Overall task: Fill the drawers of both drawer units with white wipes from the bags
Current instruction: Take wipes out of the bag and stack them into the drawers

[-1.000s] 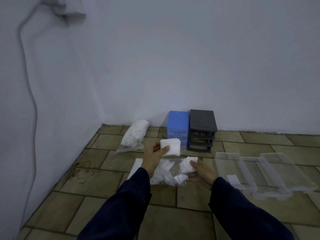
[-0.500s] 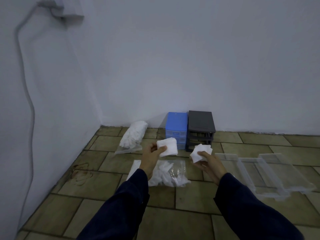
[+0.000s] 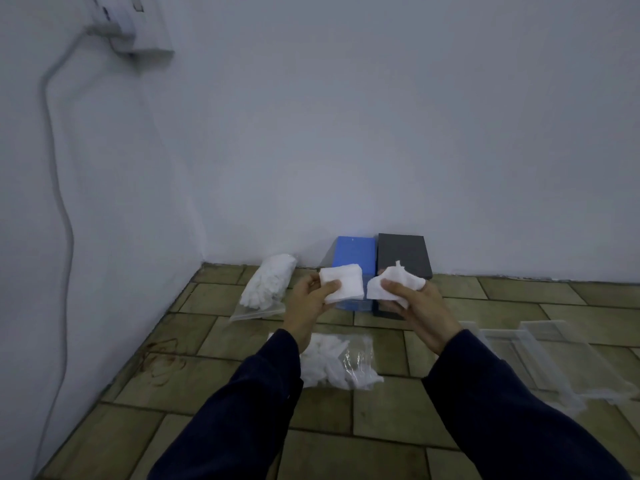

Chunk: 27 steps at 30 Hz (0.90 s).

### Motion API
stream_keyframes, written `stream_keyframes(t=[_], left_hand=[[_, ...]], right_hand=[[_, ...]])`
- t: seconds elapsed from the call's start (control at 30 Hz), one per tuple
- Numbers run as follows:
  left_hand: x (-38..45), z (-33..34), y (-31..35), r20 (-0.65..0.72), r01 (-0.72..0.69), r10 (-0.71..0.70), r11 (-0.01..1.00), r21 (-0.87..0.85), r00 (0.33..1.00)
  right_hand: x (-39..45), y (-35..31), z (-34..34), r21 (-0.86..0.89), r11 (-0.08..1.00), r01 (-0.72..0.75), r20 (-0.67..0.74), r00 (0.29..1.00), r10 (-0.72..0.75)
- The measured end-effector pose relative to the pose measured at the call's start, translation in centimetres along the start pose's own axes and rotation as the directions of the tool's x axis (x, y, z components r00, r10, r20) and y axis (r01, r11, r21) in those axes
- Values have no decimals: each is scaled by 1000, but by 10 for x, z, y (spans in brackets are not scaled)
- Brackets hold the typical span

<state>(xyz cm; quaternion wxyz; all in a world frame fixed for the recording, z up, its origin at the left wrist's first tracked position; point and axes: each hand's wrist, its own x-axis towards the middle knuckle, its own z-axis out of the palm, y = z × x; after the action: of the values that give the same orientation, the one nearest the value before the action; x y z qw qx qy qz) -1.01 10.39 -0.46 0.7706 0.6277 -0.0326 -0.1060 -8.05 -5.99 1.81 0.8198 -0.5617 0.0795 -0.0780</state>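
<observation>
Two wipes up in the air, one in each hand, right in front of the drawer units.

The folded white wipe [image 3: 341,284] sits flat and square in the left hand [image 3: 310,301], thumb pinching it against the fingers; the crumpled white wipe [image 3: 393,282] is pinched in the right hand [image 3: 417,306], one corner poking up. These look feather-light, soft and floppy, so a gentle pinch at an edge should do, and a folded one probably lies flatter in a drawer. Just behind them stand the blue drawer unit [image 3: 355,254] and the dark grey drawer unit [image 3: 403,252], side by side against the wall. Below the hands lies an open clear bag of wipes [image 3: 343,363]; a fuller bag [image 3: 266,287] rests to the left. Clear drawers [image 3: 554,362] lie pulled out on the tiled floor [image 3: 381,420] to the right, apparently not yet filled.
</observation>
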Motion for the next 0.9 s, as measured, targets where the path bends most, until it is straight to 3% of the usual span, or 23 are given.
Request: stream_keyframes(t=[0.47,0.67,0.9], left_hand=[[-18,11,16,152,-114,111,993,12,982],[-22,14,21,177,-126,122,992,9,977],[-25,17,21,170,-93,89,996,12,981]], right_hand=[[-7,-14,14,-188,972,139,144,983,-112],[-8,-14,22,-257,928,268,113,962,-247],[-5,-12,22,-330,900,287,97,958,-270]])
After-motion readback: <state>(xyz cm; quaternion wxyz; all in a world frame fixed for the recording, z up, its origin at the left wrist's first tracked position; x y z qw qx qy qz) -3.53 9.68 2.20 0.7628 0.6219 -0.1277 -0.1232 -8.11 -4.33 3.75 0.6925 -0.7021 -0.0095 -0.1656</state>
